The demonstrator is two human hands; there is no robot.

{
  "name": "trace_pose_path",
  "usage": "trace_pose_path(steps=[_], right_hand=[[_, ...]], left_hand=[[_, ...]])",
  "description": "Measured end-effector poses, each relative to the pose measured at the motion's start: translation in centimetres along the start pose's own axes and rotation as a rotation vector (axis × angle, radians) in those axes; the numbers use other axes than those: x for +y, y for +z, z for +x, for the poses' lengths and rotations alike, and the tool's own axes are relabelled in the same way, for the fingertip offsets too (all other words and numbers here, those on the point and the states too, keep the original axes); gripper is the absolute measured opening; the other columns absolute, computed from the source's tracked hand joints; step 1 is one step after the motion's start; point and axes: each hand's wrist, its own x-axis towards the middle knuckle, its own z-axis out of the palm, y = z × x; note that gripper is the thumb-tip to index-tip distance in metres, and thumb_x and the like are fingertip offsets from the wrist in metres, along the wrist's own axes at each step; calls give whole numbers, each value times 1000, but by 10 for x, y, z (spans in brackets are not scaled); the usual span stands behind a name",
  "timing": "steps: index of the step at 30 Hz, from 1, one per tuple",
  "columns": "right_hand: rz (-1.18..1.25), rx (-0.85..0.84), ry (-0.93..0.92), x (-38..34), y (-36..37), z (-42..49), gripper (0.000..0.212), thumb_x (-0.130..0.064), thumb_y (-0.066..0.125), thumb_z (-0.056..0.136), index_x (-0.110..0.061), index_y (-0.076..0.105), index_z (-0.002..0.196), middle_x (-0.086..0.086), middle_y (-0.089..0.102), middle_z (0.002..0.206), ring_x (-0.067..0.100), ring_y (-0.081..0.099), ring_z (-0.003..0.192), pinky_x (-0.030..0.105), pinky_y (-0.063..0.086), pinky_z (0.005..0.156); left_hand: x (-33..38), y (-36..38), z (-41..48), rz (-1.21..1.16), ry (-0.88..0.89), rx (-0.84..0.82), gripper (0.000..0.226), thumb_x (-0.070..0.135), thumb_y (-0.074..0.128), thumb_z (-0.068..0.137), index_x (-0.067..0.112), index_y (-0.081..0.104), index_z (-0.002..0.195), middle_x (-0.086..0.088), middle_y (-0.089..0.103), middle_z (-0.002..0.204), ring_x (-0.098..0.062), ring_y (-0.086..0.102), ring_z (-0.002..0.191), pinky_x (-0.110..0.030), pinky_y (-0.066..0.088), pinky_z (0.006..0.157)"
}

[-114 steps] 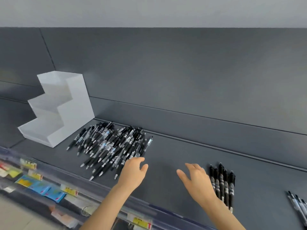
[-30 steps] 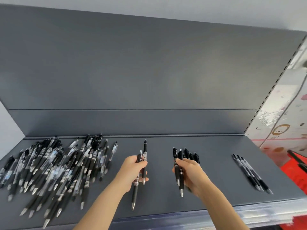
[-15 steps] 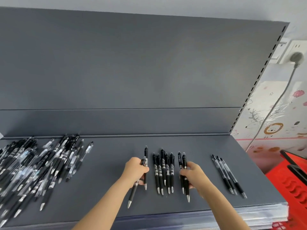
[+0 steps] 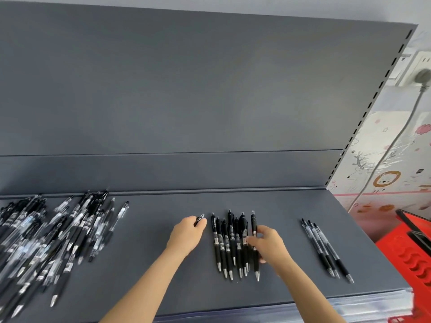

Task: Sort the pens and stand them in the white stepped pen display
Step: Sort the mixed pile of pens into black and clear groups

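Observation:
A row of several black pens (image 4: 224, 243) lies side by side mid-shelf, tips toward me. My right hand (image 4: 270, 245) is at the row's right end, thumb and fingers pinching the rightmost black pen (image 4: 253, 220), whose tip rests on the shelf. Just left of the row, my left hand (image 4: 186, 236) grips a black pen (image 4: 200, 219); only its clip end sticks out above the fingers. A big loose pile of mixed black and clear pens (image 4: 58, 234) covers the shelf's left part. The white stepped display is out of view.
A small group of clear-barrelled pens (image 4: 326, 248) lies apart at the right of the grey shelf (image 4: 149, 264). The shelf's back panel rises right behind the pens. A red basket (image 4: 412, 255) stands beyond the shelf's right end.
My right hand has brought its pens down against the right end of the black row. In my left hand the pen has turned, so only its top shows. The view has shifted slightly.

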Motion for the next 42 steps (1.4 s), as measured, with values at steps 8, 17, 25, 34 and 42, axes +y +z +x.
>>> trace_pose_path(steps=[8, 17, 25, 34, 42], right_hand=[[-179, 124, -15, 7, -3, 2, 28, -12, 56, 89, 6, 55, 111, 16, 62, 92, 28, 56, 80, 42, 52, 77], [-367, 131, -95, 14, 11, 2, 31, -12, 50, 88, -23, 34, 64, -1, 40, 74, 17, 40, 70, 18, 26, 51], [-376, 133, -112, 16, 8, 4, 16, -7, 51, 86, -14, 47, 72, 6, 50, 79, 24, 45, 78, 26, 35, 60], [-405, 150, -166, 16, -1, -4, 30, -16, 50, 94, -5, 54, 121, 11, 56, 115, 25, 55, 107, 27, 41, 86], [-550, 133, -337, 3, 2, -19, 39, -24, 40, 98, -9, 44, 134, 7, 50, 130, 24, 40, 124, 29, 38, 97]], left_hand=[[-5, 12, 12, -393, -125, -92, 40, -10, 35, 86, 9, 49, 118, -5, 42, 81, -17, 43, 64, -32, 52, 69], [-5, 20, 6, 104, 73, 44, 46, 6, 57, 85, 7, 48, 131, -10, 59, 110, -24, 62, 84, -31, 53, 74], [-2, 18, -2, -15, 77, -8, 49, 1, 57, 86, 2, 45, 134, 6, 48, 76, -20, 56, 78, -28, 57, 67], [-16, 6, -2, 179, 129, 108, 42, 14, 52, 90, 12, 49, 132, -6, 54, 125, -20, 51, 114, -27, 41, 90], [-28, -7, -19, 399, 173, 219, 42, 23, 46, 94, 16, 44, 136, -1, 50, 133, -20, 41, 126, -30, 38, 99]])
